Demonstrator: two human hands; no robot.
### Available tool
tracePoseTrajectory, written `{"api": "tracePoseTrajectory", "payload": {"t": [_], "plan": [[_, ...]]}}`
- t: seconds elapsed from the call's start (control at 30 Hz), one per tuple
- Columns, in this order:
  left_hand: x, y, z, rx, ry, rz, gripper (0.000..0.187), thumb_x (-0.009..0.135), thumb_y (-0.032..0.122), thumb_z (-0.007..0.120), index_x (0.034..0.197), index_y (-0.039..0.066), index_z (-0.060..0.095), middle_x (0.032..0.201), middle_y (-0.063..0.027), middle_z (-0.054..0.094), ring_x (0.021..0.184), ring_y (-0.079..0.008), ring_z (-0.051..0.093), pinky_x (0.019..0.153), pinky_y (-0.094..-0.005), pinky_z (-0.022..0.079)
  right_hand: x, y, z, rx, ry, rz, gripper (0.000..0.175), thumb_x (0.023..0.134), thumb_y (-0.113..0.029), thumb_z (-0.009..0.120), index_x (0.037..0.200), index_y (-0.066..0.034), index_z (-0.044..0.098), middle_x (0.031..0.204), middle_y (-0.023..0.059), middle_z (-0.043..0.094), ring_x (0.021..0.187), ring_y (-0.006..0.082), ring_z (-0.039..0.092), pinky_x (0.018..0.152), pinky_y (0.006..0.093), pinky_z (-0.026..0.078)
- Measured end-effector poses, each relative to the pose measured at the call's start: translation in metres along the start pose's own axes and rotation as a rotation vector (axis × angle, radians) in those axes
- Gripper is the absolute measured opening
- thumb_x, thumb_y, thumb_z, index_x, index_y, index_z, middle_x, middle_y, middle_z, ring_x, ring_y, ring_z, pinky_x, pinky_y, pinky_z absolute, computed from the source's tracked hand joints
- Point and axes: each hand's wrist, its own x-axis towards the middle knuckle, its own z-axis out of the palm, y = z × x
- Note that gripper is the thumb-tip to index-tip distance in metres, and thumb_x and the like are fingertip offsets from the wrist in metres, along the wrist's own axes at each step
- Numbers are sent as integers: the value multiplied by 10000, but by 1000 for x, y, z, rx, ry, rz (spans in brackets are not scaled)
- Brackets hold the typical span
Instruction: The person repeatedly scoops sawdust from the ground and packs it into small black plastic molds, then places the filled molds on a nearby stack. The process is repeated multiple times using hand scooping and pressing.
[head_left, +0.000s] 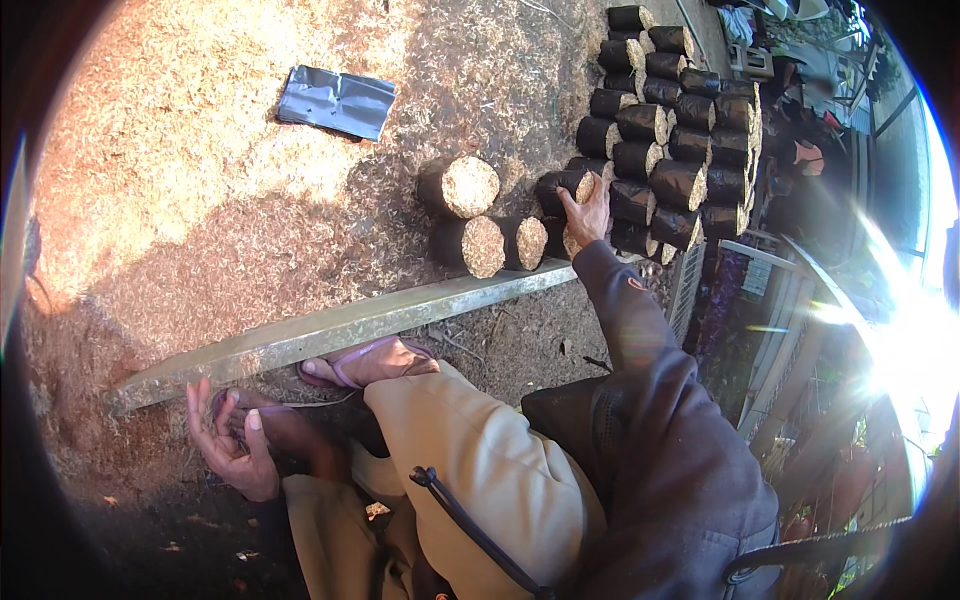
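Note:
My right hand (589, 210) grips the open end of a black plastic bag filled with pale shavings (559, 193), which lies on its side next to a stack. Many similar filled bags (679, 184) are piled up to the right of it. My left hand (232, 442) is raised near my feet, palm up and fingers spread, holding nothing. Closer to the middle, two filled bags (471, 187) (482, 247) and one more (531, 244) stand or lie near the beam. A flat pile of black plastic bags (336, 103) rests on the shavings farther off.
A long beam (322, 324) runs along the edge of the shavings (210, 247), just beyond my sandalled feet (382, 361). A mesh-sided structure (685, 289) stands at the right below the stack. Strong sunlight glares at the far right.

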Motion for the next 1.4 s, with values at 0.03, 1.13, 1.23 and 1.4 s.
{"api": "tracePoseTrajectory", "payload": {"t": [0.03, 1.13, 1.23, 1.4], "plan": [[0, 0, 0, -14, -3, -6, 737, 973, 82, 691, 1596, -71, 328, 1558, -281, 437, 1421, -341, 512, 1117, -402, 524, -1, 1, 0, 4, -8, 33, 849, 826, -387, 852, 1489, -10, 479, 1402, 270, 578, 1336, 433, 553, 1116, 479, 453], [-7, -15, -3, -53, 28, -107, 589, 997, -7, 646, 1541, -69, 430, 1528, -240, 490, 1346, -295, 571, 1082, -366, 546, -1, 23, -22, -240, -147, -264, 904, 820, -400, 864, 1597, -212, 441, 1583, 219, 450, 1396, 468, 446, 1162, 555, 407], [-6, -15, -3, -37, 30, -96, 583, 998, -13, 645, 1538, -70, 432, 1526, -239, 492, 1338, -292, 578, 1079, -361, 550, -7, 24, -22, -290, -176, -378, 755, 893, -342, 813, 1572, -241, 500, 1589, 225, 449, 1418, 468, 449, 1175, 546, 402], [-7, -17, -2, -57, 40, -93, 581, 993, -12, 653, 1531, -71, 440, 1527, -239, 491, 1340, -294, 577, 1078, -360, 553, -12, 31, -13, -215, -203, -352, 646, 923, -293, 788, 1528, -238, 568, 1576, 254, 475, 1412, 472, 480, 1161, 531, 428]]}}
